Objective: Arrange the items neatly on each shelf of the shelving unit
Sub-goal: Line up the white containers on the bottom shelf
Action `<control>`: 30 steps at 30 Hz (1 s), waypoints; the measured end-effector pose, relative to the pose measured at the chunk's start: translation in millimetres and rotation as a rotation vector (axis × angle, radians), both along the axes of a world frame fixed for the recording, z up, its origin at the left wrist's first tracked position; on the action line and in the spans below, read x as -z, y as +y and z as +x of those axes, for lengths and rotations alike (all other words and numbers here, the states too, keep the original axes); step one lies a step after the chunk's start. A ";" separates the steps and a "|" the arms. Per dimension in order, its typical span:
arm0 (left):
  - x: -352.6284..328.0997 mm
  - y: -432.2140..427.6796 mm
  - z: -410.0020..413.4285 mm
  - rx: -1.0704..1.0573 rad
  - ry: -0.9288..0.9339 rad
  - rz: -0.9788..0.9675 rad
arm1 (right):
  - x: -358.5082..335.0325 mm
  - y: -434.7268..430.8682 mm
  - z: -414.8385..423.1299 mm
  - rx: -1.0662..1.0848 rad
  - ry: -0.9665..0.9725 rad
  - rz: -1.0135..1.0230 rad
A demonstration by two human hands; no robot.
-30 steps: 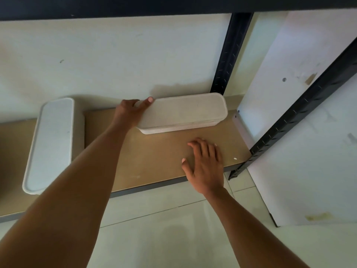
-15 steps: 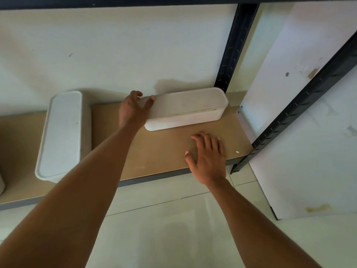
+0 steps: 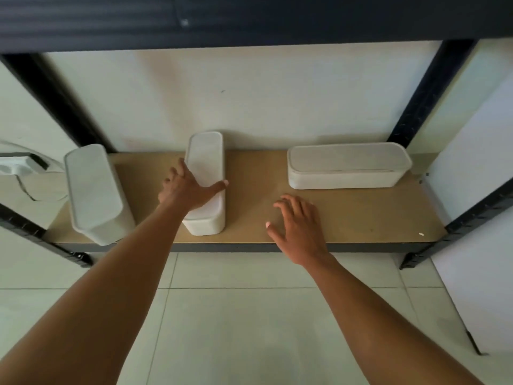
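Three long white lidded boxes stand on the brown shelf board [image 3: 361,215]. The left box [image 3: 93,190] and the middle box [image 3: 206,159] point front to back. The right box [image 3: 347,168] lies crosswise along the back wall. My left hand [image 3: 186,190] grips the middle box, thumb across its lid and fingers down its left side. My right hand [image 3: 297,226] hovers over the bare board between the middle and right boxes, fingers spread, holding nothing.
Black metal posts [image 3: 427,93] frame the unit, and a dark upper shelf [image 3: 249,18] hangs overhead. A white panel [image 3: 477,190] leans at the right. A white moulded object [image 3: 14,165] sits beyond the left post. Pale floor tiles [image 3: 249,315] lie below.
My left hand let go of the right box and moved left onto the middle box. My view pulled back and shifted left, so the whole shelf shows. My right hand stayed over the board.
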State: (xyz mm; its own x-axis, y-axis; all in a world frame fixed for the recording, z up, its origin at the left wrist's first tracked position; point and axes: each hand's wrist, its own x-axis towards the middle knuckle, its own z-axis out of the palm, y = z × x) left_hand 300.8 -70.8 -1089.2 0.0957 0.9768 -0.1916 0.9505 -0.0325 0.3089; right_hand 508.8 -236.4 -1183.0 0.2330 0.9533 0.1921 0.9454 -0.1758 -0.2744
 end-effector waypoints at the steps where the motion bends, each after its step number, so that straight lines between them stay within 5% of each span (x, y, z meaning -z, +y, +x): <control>1: 2.8 -0.4 0.4 0.007 -0.014 -0.042 | 1.8 3.2 -4.0 0.017 0.002 -0.025; 9: 14.2 23.8 -2.6 0.204 -0.116 -0.074 | 13.5 1.6 -11.7 0.093 -0.054 -0.015; 18: -21.8 85.3 -23.3 0.487 0.334 -0.151 | 15.4 2.6 -12.9 0.125 -0.103 0.012; 30: -6.1 93.3 -15.8 0.718 0.343 -0.131 | 13.8 4.3 -12.7 0.111 -0.091 -0.001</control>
